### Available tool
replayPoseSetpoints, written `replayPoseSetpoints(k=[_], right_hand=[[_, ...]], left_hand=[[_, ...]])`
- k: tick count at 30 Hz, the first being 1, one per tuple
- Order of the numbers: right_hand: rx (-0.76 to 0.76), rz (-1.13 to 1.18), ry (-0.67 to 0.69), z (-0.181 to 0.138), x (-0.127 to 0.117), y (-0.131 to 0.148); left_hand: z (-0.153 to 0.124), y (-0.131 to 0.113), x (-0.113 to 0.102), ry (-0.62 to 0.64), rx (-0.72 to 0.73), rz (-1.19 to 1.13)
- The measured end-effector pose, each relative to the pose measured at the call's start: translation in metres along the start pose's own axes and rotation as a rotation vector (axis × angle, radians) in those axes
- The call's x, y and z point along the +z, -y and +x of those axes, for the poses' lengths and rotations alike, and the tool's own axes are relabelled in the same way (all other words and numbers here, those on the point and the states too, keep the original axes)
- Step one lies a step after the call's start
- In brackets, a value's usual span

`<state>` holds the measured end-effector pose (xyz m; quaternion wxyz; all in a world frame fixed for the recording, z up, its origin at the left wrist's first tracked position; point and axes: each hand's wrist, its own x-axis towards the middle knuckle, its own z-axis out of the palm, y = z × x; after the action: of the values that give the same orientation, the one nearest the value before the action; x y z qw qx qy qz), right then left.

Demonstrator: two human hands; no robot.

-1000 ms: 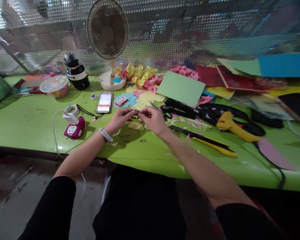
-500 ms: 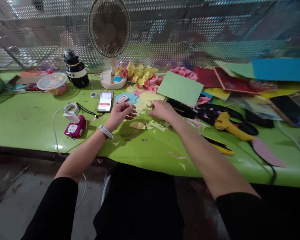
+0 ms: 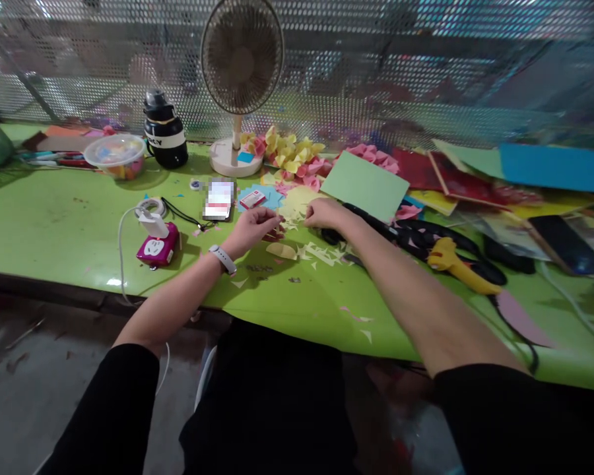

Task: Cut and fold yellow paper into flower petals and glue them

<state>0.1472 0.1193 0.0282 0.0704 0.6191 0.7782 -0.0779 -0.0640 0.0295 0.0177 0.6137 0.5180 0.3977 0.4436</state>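
My left hand (image 3: 254,229), with a white band on its wrist, hovers over the paper scraps with thumb and forefinger brought together. Whatever may be pinched there is too small to make out. Facing it, my right hand (image 3: 324,215) is closed with its fingers bent down beside pale yellow paper pieces (image 3: 303,199); its fingertips are partly hidden. Below the hands lie a cut yellow oval piece (image 3: 282,251) and pale paper offcuts (image 3: 321,253). Just beyond my left hand, a small red-and-white box (image 3: 253,199) rests on blue paper cutouts (image 3: 274,198).
Behind stand a fan (image 3: 236,158), a black bottle (image 3: 167,142) and yellow paper flowers (image 3: 292,153). At left are a purple power adapter (image 3: 157,247) and a phone (image 3: 218,200). A green sheet (image 3: 366,185) and a yellow glue gun (image 3: 462,264) lie at right.
The view has shifted, so the table's things appear further right. Both hands stay over the scraps; my right hand's fingers look more curled in.
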Motion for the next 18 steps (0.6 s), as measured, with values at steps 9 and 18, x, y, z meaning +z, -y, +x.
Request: replayPoseSetpoints(k=[9, 18], right_hand=[[-0.071, -0.013, 0.003, 0.012, 0.002, -0.004], [-0.127, 0.002, 0.004, 0.010, 0.010, -0.015]], left_hand=[[0.000, 0.000, -0.001, -0.007, -0.014, 0.027], [-0.002, -0.003, 0.001, 0.002, -0.022, 0.064]])
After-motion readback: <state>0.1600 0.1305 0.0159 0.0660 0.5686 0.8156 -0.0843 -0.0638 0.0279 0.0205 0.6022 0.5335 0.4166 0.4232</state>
